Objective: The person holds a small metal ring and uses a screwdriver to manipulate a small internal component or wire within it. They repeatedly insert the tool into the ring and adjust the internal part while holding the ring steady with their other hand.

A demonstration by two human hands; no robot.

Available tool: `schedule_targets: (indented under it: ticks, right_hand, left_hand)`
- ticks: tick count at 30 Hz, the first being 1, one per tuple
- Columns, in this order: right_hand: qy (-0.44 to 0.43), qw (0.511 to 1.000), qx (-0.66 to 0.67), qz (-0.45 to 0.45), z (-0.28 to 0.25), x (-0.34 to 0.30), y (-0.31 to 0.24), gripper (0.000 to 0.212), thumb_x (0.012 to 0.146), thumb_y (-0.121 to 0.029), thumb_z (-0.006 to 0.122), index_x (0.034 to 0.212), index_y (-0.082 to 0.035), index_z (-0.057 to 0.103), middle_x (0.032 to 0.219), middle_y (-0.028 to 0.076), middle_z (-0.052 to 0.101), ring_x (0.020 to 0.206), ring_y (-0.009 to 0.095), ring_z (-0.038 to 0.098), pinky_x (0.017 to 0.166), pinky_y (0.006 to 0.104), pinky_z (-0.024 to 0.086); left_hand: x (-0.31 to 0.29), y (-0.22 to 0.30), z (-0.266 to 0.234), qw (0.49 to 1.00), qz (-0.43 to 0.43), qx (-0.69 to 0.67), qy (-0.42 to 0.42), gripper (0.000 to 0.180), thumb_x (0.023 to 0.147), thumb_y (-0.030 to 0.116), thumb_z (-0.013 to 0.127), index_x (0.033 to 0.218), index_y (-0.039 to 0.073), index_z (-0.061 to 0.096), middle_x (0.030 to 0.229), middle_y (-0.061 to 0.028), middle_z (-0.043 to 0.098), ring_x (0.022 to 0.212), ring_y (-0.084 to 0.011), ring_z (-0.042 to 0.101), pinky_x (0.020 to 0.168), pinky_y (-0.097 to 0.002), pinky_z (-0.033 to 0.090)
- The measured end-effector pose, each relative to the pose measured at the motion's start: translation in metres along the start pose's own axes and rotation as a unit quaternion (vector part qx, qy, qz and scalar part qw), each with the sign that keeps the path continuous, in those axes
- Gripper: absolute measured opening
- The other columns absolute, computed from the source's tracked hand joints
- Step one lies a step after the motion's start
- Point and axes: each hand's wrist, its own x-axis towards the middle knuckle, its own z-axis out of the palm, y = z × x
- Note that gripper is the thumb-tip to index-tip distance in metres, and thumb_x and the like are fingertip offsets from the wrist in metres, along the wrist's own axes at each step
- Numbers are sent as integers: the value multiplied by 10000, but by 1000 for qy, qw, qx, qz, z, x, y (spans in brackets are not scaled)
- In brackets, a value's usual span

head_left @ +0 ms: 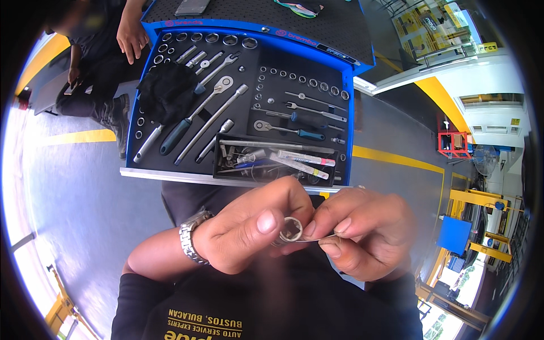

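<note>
Close to my chest, my left hand (252, 226) is closed round a small shiny metal socket (284, 234), its open end facing up. My right hand (371, 232) pinches a thin, flat, pale strip (316, 239) between thumb and fingers. One end of the strip reaches the socket's side; whether it is metal or paper I cannot tell. Both hands are just in front of an open tool drawer (249, 122) with a dark lining. Ratchets (223, 85), extension bars and several sockets lie in its cutouts.
A black bin (217, 161) with markers and small metal parts sits at the drawer's front. A bunched black cloth (168, 93) covers some tools at left. Another person's hand (131, 37) hangs beside the cabinet. A phone (191, 7) lies on top. A red stand (453, 145) is at right.
</note>
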Motion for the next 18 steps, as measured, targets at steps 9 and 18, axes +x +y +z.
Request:
schedule_targets:
  ticks: [9,18]
  right_hand:
    - [-68,984,-99,-135,-6,-1,-2,319,777,141,688,1034,21,542,991,260,654,807,309,711,631,328,595]
    - [-196,941,-231,-152,-12,12,-22,371,777,57,726,1080,-46,537,1065,175,660,868,288,686,650,343,590]
  left_hand:
    - [-1,-3,-1,998,24,22,-55,651,939,700,362,947,53,428,746,-71,519,618,-138,469,533,-302,373]
    - [-1,-11,-5,990,96,67,-84,512,973,519,420,958,11,478,724,-71,549,584,-271,562,525,-362,425]
